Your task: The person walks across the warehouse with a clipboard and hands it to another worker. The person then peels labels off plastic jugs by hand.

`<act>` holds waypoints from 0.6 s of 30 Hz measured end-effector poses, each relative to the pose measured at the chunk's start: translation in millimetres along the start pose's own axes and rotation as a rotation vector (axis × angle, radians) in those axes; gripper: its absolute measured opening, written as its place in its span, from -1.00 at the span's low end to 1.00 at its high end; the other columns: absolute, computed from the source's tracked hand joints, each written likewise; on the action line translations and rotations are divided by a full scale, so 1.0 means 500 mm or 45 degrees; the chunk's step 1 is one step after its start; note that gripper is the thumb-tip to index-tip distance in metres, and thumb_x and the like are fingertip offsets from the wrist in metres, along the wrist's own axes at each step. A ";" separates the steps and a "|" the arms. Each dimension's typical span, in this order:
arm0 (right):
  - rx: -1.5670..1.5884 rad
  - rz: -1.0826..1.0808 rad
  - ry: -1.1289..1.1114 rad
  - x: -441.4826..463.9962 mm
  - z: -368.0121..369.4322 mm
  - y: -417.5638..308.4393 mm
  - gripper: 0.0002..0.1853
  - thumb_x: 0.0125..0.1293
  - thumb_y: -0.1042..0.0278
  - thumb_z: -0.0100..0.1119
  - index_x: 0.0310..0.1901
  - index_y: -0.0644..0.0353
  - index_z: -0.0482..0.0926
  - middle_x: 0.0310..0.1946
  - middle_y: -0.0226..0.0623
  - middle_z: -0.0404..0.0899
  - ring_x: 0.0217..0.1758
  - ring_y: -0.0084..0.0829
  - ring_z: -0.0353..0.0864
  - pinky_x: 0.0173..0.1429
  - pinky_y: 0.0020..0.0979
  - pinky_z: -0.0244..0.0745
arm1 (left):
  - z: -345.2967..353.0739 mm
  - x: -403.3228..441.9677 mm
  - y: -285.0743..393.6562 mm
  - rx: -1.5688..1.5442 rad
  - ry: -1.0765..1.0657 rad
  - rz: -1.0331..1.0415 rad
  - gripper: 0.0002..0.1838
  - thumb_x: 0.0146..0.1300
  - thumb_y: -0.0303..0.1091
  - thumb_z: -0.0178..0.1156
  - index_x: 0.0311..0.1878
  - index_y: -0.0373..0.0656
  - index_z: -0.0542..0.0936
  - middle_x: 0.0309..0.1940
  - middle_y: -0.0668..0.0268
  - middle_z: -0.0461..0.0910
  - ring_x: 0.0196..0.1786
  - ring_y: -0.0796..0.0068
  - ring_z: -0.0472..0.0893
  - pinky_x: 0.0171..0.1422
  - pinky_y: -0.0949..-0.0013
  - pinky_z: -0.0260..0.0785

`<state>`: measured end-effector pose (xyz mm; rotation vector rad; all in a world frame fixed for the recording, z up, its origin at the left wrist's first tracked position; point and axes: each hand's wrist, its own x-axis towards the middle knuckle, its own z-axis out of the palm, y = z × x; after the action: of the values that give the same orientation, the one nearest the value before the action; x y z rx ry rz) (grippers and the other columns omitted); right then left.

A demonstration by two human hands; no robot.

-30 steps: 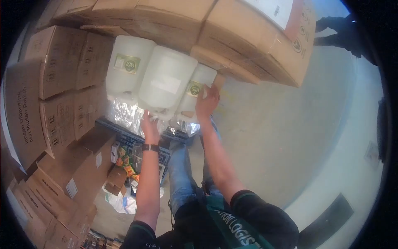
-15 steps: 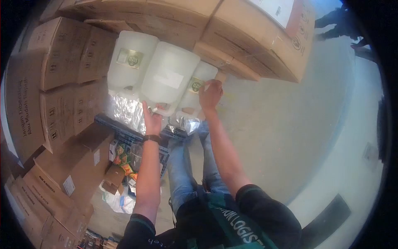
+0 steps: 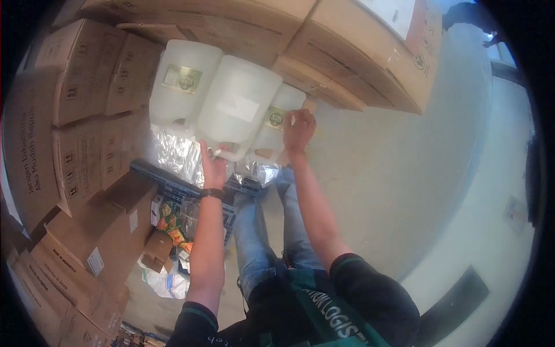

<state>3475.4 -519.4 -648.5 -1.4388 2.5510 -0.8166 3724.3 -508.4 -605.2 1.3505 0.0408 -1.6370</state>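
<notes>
Well, three pale, cloudy jugs sit together in front of the person, and the middle jug (image 3: 238, 107) overlaps the left jug (image 3: 184, 84) and the right jug (image 3: 277, 124). All three lean at an angle, their handle ends towards the person. The left and right jugs wear green-and-gold labels; the middle one carries a plain pale patch.

The left hand (image 3: 214, 168), below a dark wristwatch (image 3: 212, 192), is at the handle end of the middle jug. Its thumb side points up along the jug while other fingers curl near the handle; I can't tell whether they grip it. The right hand (image 3: 299, 132) is at the side of the right jug, beside its label (image 3: 276, 119), fingers bent inwards; whether they pinch anything, I can't make out.

Crinkled silver foil (image 3: 176, 155) shows under the jugs' near ends, with a blue slatted pallet (image 3: 165, 178) just below. Stacked cardboard boxes (image 3: 87, 75) rise to the left, and a large carton (image 3: 370, 52) stands beyond on the right. Colourful packets (image 3: 171, 222) and a small brown box (image 3: 157, 251) lie near a white plastic bag (image 3: 167, 283). Another person (image 3: 469, 17), in dark clothes, is well apart at the upper right.
</notes>
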 end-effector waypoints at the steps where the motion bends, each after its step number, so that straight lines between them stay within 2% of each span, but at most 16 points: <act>1: -0.050 -0.047 0.005 0.004 0.005 0.002 -0.89 0.17 0.35 0.21 -0.35 0.18 0.66 -0.27 -0.19 0.57 -0.04 -0.14 0.52 0.15 -0.13 0.36 | -0.001 0.001 0.000 -0.015 -0.042 -0.029 -0.33 0.39 0.16 0.15 0.29 -0.19 0.32 0.05 0.23 0.42 0.02 0.34 0.50 0.19 0.21 0.45; 2: -0.036 -0.061 0.006 0.006 0.007 0.004 -0.89 0.17 0.35 0.21 -0.35 0.18 0.66 -0.27 -0.19 0.57 -0.04 -0.14 0.52 0.15 -0.13 0.36 | -0.005 0.002 0.004 -0.032 -0.083 -0.048 -0.34 0.39 0.16 0.15 0.30 -0.18 0.32 0.06 0.24 0.42 0.02 0.35 0.50 0.20 0.23 0.44; 5: 0.109 -0.072 -0.124 0.016 -0.013 0.003 -0.95 0.18 0.45 0.23 -0.32 0.18 0.63 -0.31 -0.17 0.57 -0.14 -0.08 0.55 -0.05 -0.09 0.40 | -0.005 0.009 -0.002 -0.038 -0.070 -0.005 -0.35 0.41 0.14 0.13 0.32 -0.16 0.31 0.05 0.28 0.42 0.01 0.38 0.50 0.17 0.26 0.44; 8: 0.168 -0.198 -0.028 0.020 -0.032 -0.011 -0.89 0.19 0.46 0.24 -0.23 0.16 0.61 -0.30 -0.16 0.58 -0.14 -0.08 0.56 -0.05 -0.11 0.42 | -0.019 0.024 -0.009 -0.067 -0.056 -0.033 -0.37 0.43 0.13 0.10 0.32 -0.15 0.31 0.05 0.30 0.42 -0.03 0.41 0.49 0.12 0.26 0.45; 9: 0.163 -0.203 -0.040 0.018 -0.036 -0.007 -0.89 0.19 0.46 0.24 -0.23 0.16 0.61 -0.30 -0.16 0.58 -0.14 -0.08 0.56 -0.05 -0.11 0.42 | -0.009 0.019 -0.007 -0.077 -0.037 -0.051 -0.40 0.45 0.15 0.07 0.30 -0.14 0.34 -0.07 0.33 0.43 -0.13 0.45 0.47 0.05 0.25 0.44; 10: 0.208 -0.225 -0.108 0.020 -0.040 -0.002 -0.86 0.22 0.44 0.24 -0.18 0.17 0.60 -0.28 -0.16 0.59 -0.16 -0.11 0.59 -0.08 -0.15 0.45 | -0.001 0.007 -0.009 -0.085 -0.031 -0.056 -0.40 0.45 0.15 0.07 0.30 -0.14 0.34 -0.07 0.33 0.43 -0.13 0.45 0.47 0.05 0.25 0.44; 12: 0.250 -0.260 -0.168 0.036 -0.040 0.001 -0.83 0.25 0.42 0.24 -0.13 0.18 0.59 -0.26 -0.16 0.61 -0.17 -0.14 0.61 -0.10 -0.18 0.48 | 0.023 -0.004 -0.011 -0.117 -0.049 0.014 -0.43 0.45 0.15 0.07 0.25 -0.12 0.37 -0.22 0.36 0.41 -0.26 0.47 0.43 -0.07 0.26 0.43; 13: 0.374 -0.144 -0.181 0.042 -0.042 0.003 -0.82 0.29 0.39 0.24 -0.10 0.20 0.59 -0.24 -0.17 0.62 -0.21 -0.21 0.63 -0.13 -0.24 0.50 | 0.023 -0.010 -0.016 -0.156 -0.015 -0.006 -0.44 0.42 0.18 0.11 0.19 -0.09 0.38 -0.33 0.38 0.36 -0.32 0.49 0.40 -0.18 0.30 0.39; 14: 0.497 -0.025 -0.195 0.048 -0.044 0.004 -0.80 0.33 0.35 0.25 -0.07 0.22 0.58 -0.22 -0.18 0.63 -0.25 -0.29 0.64 -0.15 -0.31 0.51 | 0.028 -0.017 -0.020 -0.166 -0.011 -0.007 -0.44 0.42 0.18 0.11 0.19 -0.09 0.38 -0.33 0.38 0.36 -0.32 0.49 0.40 -0.18 0.30 0.39; 15: 0.492 -0.029 -0.205 0.053 -0.043 0.008 -0.80 0.33 0.35 0.25 -0.07 0.22 0.58 -0.22 -0.18 0.63 -0.25 -0.29 0.64 -0.15 -0.31 0.51 | 0.026 -0.025 -0.028 -0.182 0.086 -0.019 -0.43 0.39 0.20 0.13 0.17 -0.08 0.39 -0.34 0.38 0.36 -0.33 0.49 0.39 -0.22 0.31 0.36; 16: 0.647 0.095 -0.283 0.057 -0.043 0.012 -0.78 0.37 0.31 0.23 -0.05 0.22 0.57 -0.24 -0.19 0.63 -0.29 -0.36 0.63 -0.17 -0.36 0.51 | 0.019 -0.039 -0.033 -0.195 0.188 -0.030 -0.41 0.36 0.22 0.15 0.16 -0.08 0.39 -0.35 0.37 0.36 -0.35 0.49 0.38 -0.25 0.33 0.33; 17: 0.802 0.224 -0.357 0.057 -0.043 0.014 -0.76 0.41 0.27 0.21 -0.03 0.23 0.56 -0.25 -0.20 0.64 -0.32 -0.43 0.62 -0.20 -0.41 0.51 | 0.012 -0.055 -0.035 -0.194 0.192 -0.022 -0.40 0.31 0.26 0.20 0.11 -0.06 0.40 -0.37 0.39 0.34 -0.38 0.51 0.36 -0.29 0.34 0.29; 18: 0.805 0.225 -0.359 0.055 -0.043 0.009 -0.76 0.41 0.27 0.21 -0.03 0.23 0.56 -0.25 -0.20 0.64 -0.32 -0.43 0.62 -0.20 -0.41 0.51 | 0.015 -0.074 -0.033 -0.192 0.193 -0.019 -0.40 0.31 0.26 0.20 0.11 -0.06 0.40 -0.37 0.39 0.34 -0.38 0.51 0.36 -0.29 0.34 0.29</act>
<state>3449.6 -531.5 -628.1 -1.0231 1.9226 -1.1523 3704.0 -480.3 -582.6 1.3581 0.2601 -1.5097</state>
